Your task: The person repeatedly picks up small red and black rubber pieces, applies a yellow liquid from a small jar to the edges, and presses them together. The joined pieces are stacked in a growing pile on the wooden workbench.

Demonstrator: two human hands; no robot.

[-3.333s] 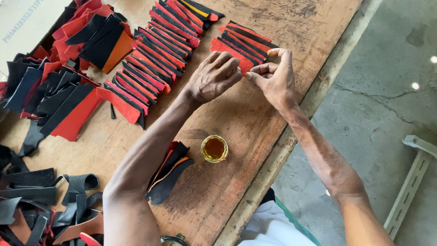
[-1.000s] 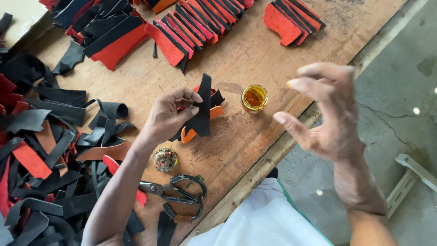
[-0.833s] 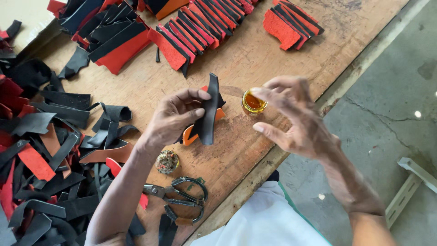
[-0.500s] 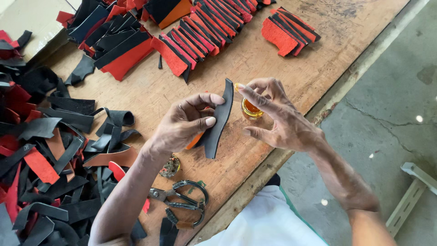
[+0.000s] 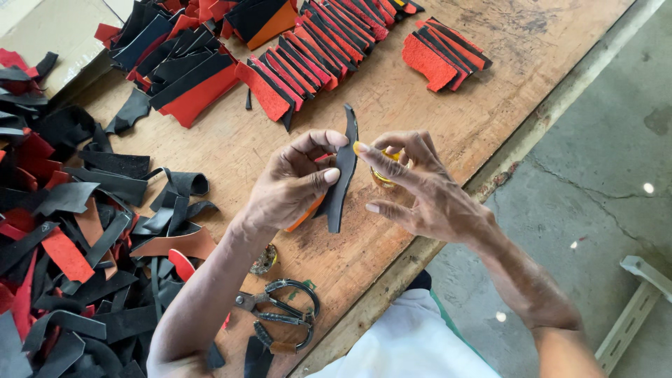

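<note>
- Strip of black leather (image 5: 341,171) stands almost upright in the view, its long axis going from the top, near the red and black pieces, down toward the person; the top end is free and the lower end hangs over the wooden table (image 5: 434,105).
- The left hand (image 5: 290,185) has hold of this strip: the thumb presses on its near face around the middle, and the other fingers curl behind it. An orange piece (image 5: 308,212) shows under the same hand, partly hidden.
- The right hand (image 5: 427,189) is just beside the strip, on its right side. The index finger is stretched out and its tip (image 5: 360,149), coated yellow, touches the right edge of the strip in its upper part. The other fingers are loosely spread and grip nothing that I can see.
- A small glass jar with amber liquid (image 5: 383,175) stands on the table directly under the right hand, mostly covered by the fingers.
- So the strip lies to the left of the right fingertip, and the left hand alone carries it.
- Scissors (image 5: 280,315) lie near the table edge, well apart from both hands.
</note>
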